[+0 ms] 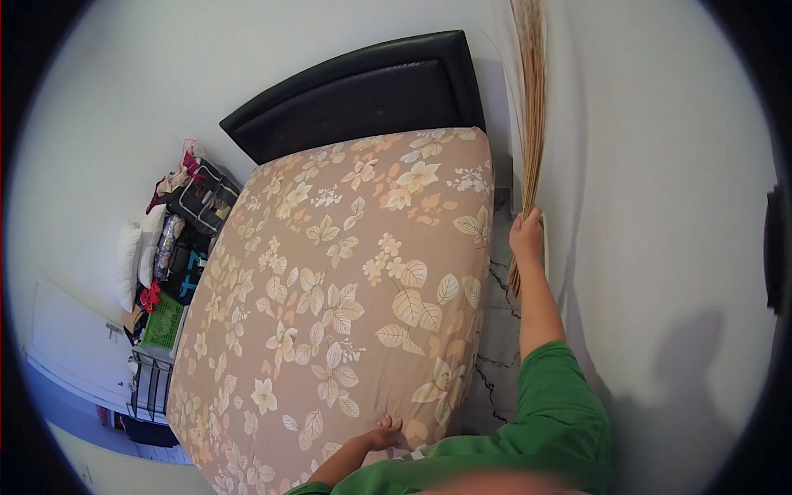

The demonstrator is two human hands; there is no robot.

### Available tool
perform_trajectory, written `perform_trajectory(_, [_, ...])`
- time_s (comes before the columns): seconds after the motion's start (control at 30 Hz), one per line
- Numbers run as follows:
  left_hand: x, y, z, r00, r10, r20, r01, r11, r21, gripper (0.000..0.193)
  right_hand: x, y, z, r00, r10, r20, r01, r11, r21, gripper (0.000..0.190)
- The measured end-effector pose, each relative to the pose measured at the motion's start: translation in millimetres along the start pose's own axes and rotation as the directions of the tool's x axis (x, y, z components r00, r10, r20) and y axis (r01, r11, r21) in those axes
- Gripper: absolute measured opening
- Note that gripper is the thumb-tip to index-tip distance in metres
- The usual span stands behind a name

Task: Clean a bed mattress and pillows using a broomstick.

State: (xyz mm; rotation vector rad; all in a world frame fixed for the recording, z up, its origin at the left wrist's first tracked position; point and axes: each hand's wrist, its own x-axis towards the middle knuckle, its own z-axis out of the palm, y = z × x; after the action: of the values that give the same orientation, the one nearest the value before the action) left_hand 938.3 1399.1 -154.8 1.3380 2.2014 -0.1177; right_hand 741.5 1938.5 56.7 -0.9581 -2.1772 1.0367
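Observation:
My right hand (526, 237) grips a broom of thin dry sticks (534, 124) near its butt end. The broom points away from me, upright along the wall, its tips running to the top edge of the view. My left hand (385, 433) rests on the near right part of the bed, fingers slightly spread and holding nothing. A brown fitted sheet (334, 291) with pale flowers and leaves covers the mattress.
A black padded headboard (365, 93) stands at the bed's far end. White pillows (129, 266), a green plastic basket (163, 322) and piled bags lie left of the bed. A narrow strip of marble-patterned floor (495, 365) runs between bed and right wall.

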Motion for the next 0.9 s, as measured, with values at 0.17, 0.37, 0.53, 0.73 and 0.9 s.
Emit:
perform_trajectory(0.17, [9.6, 1.5, 6.6, 0.924, -0.143, 0.354, 0.289, 0.867, -0.407, 0.074, -32.8, 86.5, 58.2, 0.908, 0.216, 0.358, -0.131, 0.960, -0.247, 0.035])
perform_trajectory(0.37, [0.9, 26.7, -43.7, 0.936, -0.245, 0.252, 0.342, 0.804, -0.486, 0.042, -27.4, 108.5, 63.8, 0.968, 0.172, 0.183, -0.144, 0.977, -0.157, 0.034])
perform_trajectory(0.53, [4.8, 16.2, -42.6, 0.904, -0.100, 0.416, 0.247, 0.917, -0.315, 0.075, -16.1, -10.0, -7.2, 0.998, 0.056, 0.040, -0.058, 0.997, 0.051, 0.029])
perform_trajectory(0.73, [2.6, 25.2, -44.2, 0.926, -0.251, 0.281, 0.361, 0.805, -0.471, 0.080, -77.8, 120.7, 66.5, 0.847, 0.331, 0.417, -0.195, 0.922, -0.335, 0.029])
perform_trajectory(0.9, [7.0, 19.8, -28.4, 0.925, -0.222, 0.309, 0.332, 0.866, -0.374, 0.083, -67.3, 117.7, 53.9, 0.751, 0.474, 0.459, -0.435, 0.879, -0.197, 0.036])
